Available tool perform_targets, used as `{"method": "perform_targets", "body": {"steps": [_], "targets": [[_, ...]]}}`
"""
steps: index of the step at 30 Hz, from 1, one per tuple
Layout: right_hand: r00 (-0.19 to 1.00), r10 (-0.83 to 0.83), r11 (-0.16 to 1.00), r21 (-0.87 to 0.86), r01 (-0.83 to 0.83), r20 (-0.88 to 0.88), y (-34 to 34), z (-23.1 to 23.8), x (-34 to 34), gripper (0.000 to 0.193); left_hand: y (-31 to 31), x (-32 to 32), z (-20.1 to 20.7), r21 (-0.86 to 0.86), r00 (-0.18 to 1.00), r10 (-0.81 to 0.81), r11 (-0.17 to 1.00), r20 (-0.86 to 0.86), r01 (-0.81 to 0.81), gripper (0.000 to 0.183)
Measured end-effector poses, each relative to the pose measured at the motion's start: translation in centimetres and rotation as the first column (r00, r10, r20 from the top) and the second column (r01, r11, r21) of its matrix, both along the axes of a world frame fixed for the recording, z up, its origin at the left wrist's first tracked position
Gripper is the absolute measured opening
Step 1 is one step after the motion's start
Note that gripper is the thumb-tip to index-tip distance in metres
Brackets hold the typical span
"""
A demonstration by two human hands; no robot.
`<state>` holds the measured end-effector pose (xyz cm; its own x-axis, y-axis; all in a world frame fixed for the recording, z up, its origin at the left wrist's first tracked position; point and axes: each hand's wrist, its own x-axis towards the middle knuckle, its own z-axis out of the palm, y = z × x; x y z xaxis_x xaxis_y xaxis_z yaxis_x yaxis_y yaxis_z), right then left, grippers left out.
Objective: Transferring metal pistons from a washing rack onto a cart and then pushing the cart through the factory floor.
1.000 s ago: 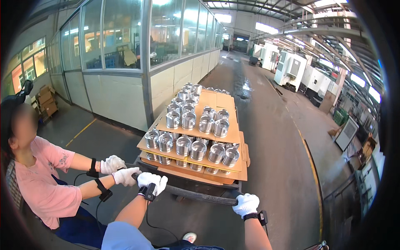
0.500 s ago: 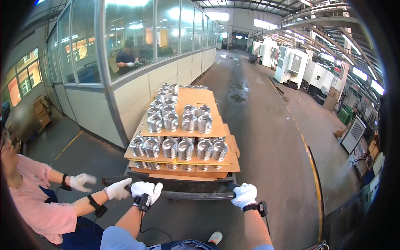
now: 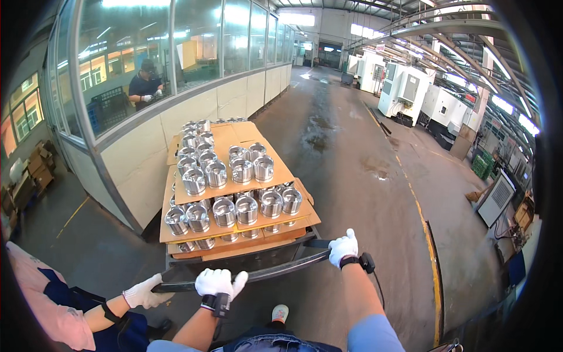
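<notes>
A black cart handle (image 3: 281, 270) runs across in front of me, tilted up toward the right. My left hand (image 3: 217, 284), in a white glove, is closed over its middle with the thumb sticking out. Near the right end, my right hand (image 3: 342, 249), gloved too, grips the same handle, thumb raised. On the cart, silver metal pistons (image 3: 246, 210) stand in layers parted by cardboard sheets (image 3: 267, 149). At the handle's left end is a co-worker's gloved hand (image 3: 145, 293).
A partition wall (image 3: 152, 141) with glass panes runs close along the cart's left; behind it another person (image 3: 146, 85) works. White machines (image 3: 404, 94) stand far right. A yellow floor line (image 3: 419, 211) and wet patches (image 3: 319, 132) mark the aisle. Cardboard boxes (image 3: 38, 164) sit at left.
The cart has turned relative to my view, its handle now slanting, and the partition is nearer. My left hand has shifted lower with the handle. The co-worker has dropped back toward the lower left.
</notes>
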<state>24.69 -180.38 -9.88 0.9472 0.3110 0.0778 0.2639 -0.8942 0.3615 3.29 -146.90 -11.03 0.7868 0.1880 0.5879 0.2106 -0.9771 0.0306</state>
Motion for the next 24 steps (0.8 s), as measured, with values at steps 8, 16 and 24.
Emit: {"method": "perform_targets", "body": {"steps": [8,16,24], "targets": [[0.935,0.297,0.948,-0.053,-0.312,-0.192,5.8,2.7,4.0,0.026,-7.1,7.1,0.3,-0.061,0.991,-0.023,0.998,-0.134,0.015,0.054],[0.897,0.423,0.901,-0.042,-0.431,-0.124,5.6,4.5,12.5,0.022,-11.0,14.7,0.4,0.012,0.997,0.004,1.0,-0.076,-0.003,0.043],[0.855,0.489,0.854,-0.104,-0.509,-0.172,7.3,4.9,21.6,0.022,-12.8,22.6,-1.2,0.01,0.973,0.185,0.983,-0.136,-0.185,0.039]]}}
